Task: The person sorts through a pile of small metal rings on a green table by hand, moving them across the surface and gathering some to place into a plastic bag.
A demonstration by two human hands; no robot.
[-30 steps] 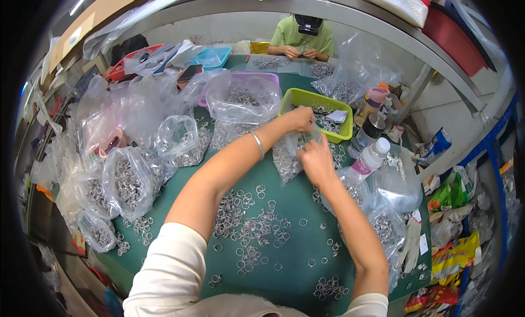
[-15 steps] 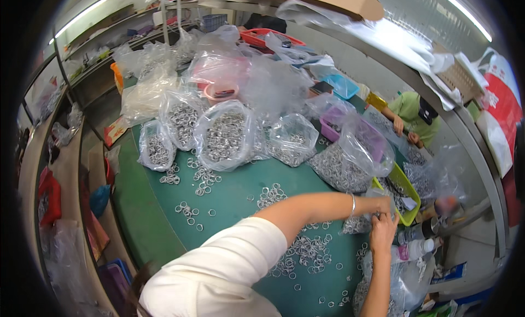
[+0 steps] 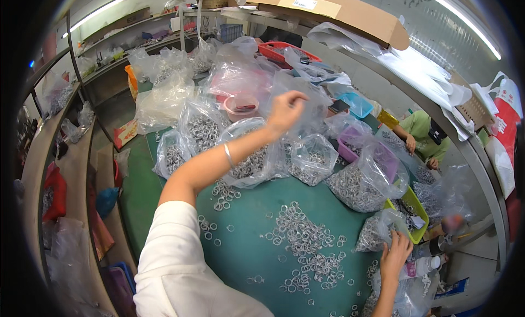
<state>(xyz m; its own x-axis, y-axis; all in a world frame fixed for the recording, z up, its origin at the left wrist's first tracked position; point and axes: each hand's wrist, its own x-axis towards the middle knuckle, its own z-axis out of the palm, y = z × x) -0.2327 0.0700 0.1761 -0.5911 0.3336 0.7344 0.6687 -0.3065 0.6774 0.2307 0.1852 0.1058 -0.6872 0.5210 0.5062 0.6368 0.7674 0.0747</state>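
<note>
Starting at the left edge, curved shelves [image 3: 60,153] hold bags and red things, and beside them the green table [image 3: 246,257] begins. Clear plastic bags of metal rings [image 3: 202,128] stand in a cluster across its far side, one bulging bag [image 3: 249,161] right under the outstretched forearm. And up goes the left hand [image 3: 285,112], raised over the bags at the end of a long reach, bracelet [image 3: 228,154] on the wrist, fingers curled in with the tips drawn together; whether anything is pinched between them I cannot tell. Behind it sits a pink bowl [image 3: 240,105] among the plastic.

Centre table now: loose metal rings [image 3: 303,243] lie scattered in a wide heap on the green surface, well apart from that raised hand.

Moving right, a purple basket [image 3: 350,147] and a green tray [image 3: 415,205] sit among more bags. Down low, the right hand [image 3: 395,257] has its fingers gathered on the crumpled edge of a small clear bag [image 3: 377,232] of rings, gripping the plastic. Far right, another person in a green shirt [image 3: 418,128] works at the table's far edge.
</note>
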